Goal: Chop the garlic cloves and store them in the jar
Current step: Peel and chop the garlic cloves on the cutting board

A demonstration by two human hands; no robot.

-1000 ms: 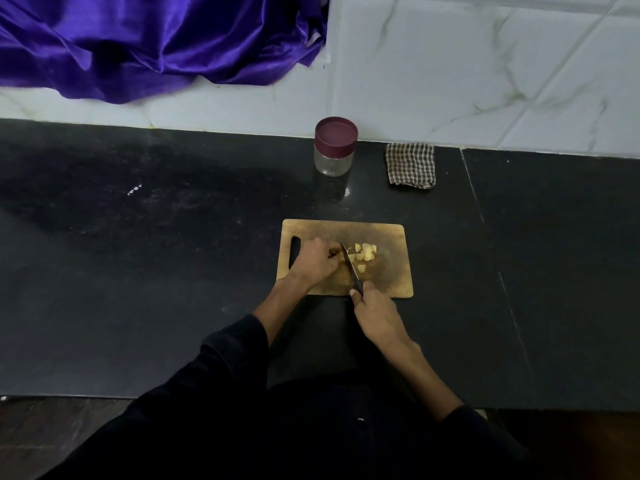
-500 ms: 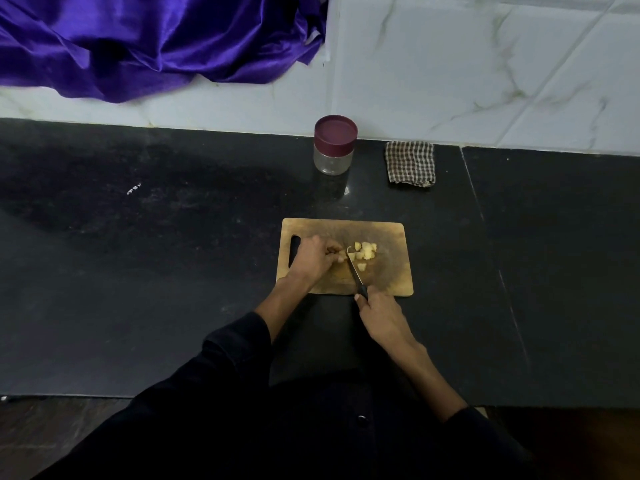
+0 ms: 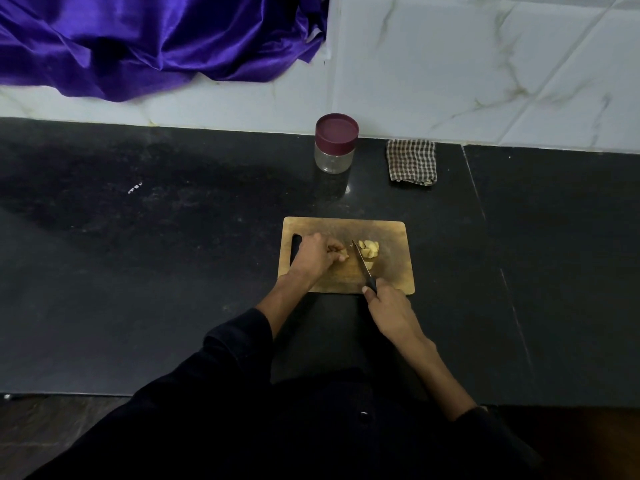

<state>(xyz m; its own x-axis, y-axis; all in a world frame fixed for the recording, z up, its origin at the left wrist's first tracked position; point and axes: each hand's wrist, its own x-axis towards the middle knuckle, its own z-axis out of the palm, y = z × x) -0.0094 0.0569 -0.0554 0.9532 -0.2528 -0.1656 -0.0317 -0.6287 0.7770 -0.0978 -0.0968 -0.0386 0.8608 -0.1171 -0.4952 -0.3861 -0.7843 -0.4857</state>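
A wooden cutting board (image 3: 393, 268) lies on the black counter. Pale chopped garlic pieces (image 3: 369, 249) sit in a small heap near its middle. My left hand (image 3: 317, 254) rests on the board with fingers curled, pinching a garlic clove (image 3: 343, 252) just left of the blade. My right hand (image 3: 389, 310) grips the black handle of a knife (image 3: 362, 262), whose blade points away from me between the clove and the heap. A clear jar (image 3: 335, 147) with a closed maroon lid stands behind the board near the wall.
A folded checked cloth (image 3: 411, 162) lies right of the jar. Purple satin fabric (image 3: 149, 43) drapes over the white ledge at the back left. The black counter (image 3: 138, 271) extends wide on both sides, with a seam (image 3: 498, 271) to the right.
The right hand has drawn the knife slightly back toward me and to the right. The left hand stays on the board holding the clove.
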